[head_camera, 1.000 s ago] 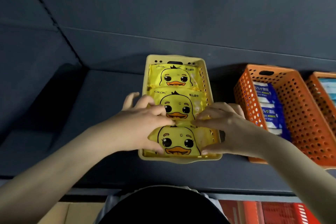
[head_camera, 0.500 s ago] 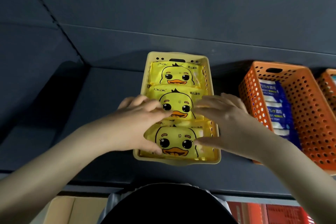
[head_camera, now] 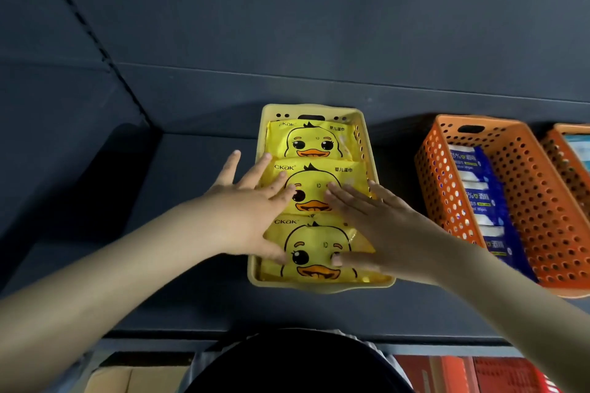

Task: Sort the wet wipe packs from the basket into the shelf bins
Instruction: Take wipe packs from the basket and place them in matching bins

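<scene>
from your head camera, you see a yellow bin on the dark shelf. three duck packs lie flat in it in a row: the far pack, the middle pack and the near pack. your left hand lies flat on the left side of the middle pack. its fingers are straight and spread, and one finger sticks out over the shelf. its thumb touches the near pack. your right hand lies flat on the right side of the middle pack, fingers straight and close together, thumb on the near pack. to the right, apart from the yellow bin, stands an orange bin with blue packs inside.
</scene>
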